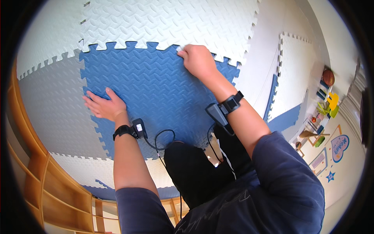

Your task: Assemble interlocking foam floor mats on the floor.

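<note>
A blue foam floor tile [152, 89] with a ridged surface and toothed edges lies flat beneath my hands. Beyond it is a white foam tile [167, 23], its teeth meeting the blue ones along a seam that is partly joined. My left hand [105, 104] rests open, fingers spread, across the blue tile's left edge beside a grey foam tile [50, 101]. At the far seam, my right hand [198, 60] is closed, thumb and fingers pinching a tooth of the white tile. Right of there, small gaps show between the teeth. My knee presses on the blue tile's near side.
Wooden shelving [64, 195] curves along the left and near left. More white tile [294, 74] and blue tile [288, 119] pieces lie on the floor to the right. Farther right are a basketball [328, 77] and a yellow chair [333, 100]. Cables [156, 147] run from both wrist devices.
</note>
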A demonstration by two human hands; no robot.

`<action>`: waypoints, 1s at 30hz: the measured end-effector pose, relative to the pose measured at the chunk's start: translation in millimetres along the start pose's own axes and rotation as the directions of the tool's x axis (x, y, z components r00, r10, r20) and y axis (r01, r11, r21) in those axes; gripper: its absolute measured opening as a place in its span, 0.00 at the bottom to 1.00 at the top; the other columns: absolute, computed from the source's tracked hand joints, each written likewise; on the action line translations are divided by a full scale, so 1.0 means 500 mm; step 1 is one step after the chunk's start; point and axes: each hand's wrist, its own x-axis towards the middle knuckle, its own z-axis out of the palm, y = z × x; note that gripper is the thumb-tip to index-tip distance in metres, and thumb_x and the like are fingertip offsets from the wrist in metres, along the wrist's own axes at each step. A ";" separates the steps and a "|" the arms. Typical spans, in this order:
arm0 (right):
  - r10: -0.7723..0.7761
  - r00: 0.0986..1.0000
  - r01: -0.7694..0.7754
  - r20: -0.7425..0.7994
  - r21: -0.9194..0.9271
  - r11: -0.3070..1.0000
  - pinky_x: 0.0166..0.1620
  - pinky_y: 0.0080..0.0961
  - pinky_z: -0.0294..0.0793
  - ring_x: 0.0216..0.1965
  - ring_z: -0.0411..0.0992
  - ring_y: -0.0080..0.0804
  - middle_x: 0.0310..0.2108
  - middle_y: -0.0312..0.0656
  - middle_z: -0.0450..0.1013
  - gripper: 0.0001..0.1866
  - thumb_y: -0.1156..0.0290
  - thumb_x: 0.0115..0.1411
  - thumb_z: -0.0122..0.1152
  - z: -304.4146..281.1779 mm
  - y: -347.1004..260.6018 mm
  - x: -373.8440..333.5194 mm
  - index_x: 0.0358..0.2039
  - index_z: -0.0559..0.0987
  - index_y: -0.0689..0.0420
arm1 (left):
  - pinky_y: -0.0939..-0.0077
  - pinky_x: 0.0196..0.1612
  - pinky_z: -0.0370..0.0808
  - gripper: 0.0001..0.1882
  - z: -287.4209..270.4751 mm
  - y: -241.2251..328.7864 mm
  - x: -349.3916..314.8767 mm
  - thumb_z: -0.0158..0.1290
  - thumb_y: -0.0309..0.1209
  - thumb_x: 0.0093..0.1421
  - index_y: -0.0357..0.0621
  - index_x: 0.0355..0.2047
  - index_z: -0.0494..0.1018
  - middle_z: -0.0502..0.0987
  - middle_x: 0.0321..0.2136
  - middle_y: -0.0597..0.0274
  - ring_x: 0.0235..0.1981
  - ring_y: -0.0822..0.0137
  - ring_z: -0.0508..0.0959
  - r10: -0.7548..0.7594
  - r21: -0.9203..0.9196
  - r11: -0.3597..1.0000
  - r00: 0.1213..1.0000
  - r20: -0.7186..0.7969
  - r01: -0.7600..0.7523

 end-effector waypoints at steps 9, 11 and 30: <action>0.289 0.759 -0.248 0.583 -0.151 0.957 0.32 0.33 0.76 0.27 0.78 0.43 0.23 0.47 0.80 0.09 0.69 0.49 0.58 -0.072 -0.029 0.121 0.19 0.84 0.57 | 0.41 0.69 0.46 0.41 0.005 0.006 -0.002 0.48 0.53 0.64 0.48 0.71 0.52 0.48 0.73 0.51 0.73 0.46 0.49 0.006 -0.018 1.000 1.000 -0.016 -0.007; 0.273 0.762 -0.087 0.588 -0.324 0.942 0.32 0.32 0.75 0.26 0.78 0.40 0.21 0.44 0.80 0.09 0.71 0.47 0.56 -0.066 -0.007 0.119 0.16 0.84 0.54 | 0.41 0.69 0.47 0.41 0.012 0.007 -0.005 0.48 0.54 0.64 0.48 0.71 0.53 0.49 0.73 0.51 0.73 0.46 0.49 0.020 -0.011 1.000 1.000 -0.017 -0.020; 0.142 0.818 0.101 0.558 -0.381 0.919 0.35 0.37 0.77 0.27 0.79 0.36 0.20 0.41 0.79 0.27 0.46 0.59 0.63 -0.186 0.044 0.133 0.19 0.84 0.59 | 0.41 0.69 0.46 0.41 -0.002 -0.026 0.001 0.47 0.55 0.65 0.47 0.71 0.53 0.50 0.73 0.51 0.73 0.47 0.50 0.000 0.008 1.000 0.999 -0.041 0.000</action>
